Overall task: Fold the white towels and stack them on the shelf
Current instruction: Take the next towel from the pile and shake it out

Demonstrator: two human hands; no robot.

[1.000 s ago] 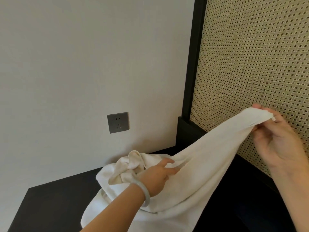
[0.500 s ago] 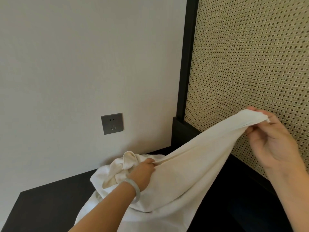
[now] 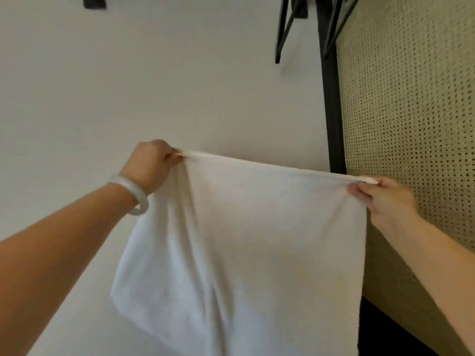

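Note:
A white towel (image 3: pixel 257 240) hangs spread out in the air in front of me, its top edge stretched nearly level. My left hand (image 3: pixel 151 167), with a pale bangle on the wrist, pinches the top left corner. My right hand (image 3: pixel 383 199) pinches the top right corner, close to the woven panel. The towel's lower part drops out of the frame. The shelf surface is hidden behind the towel.
A plain white wall (image 3: pixel 128 86) is straight ahead. A dark post (image 3: pixel 331 111) and a tan woven cane panel (image 3: pixel 411 111) stand at the right. Dark hangers (image 3: pixel 288 24) hang at the top, and a dark fixture (image 3: pixel 93 2) sits top left.
The towel has been lifted off the dark shelf and spread wide. My left hand rose from the bunched cloth to a top corner. The view has tilted upward.

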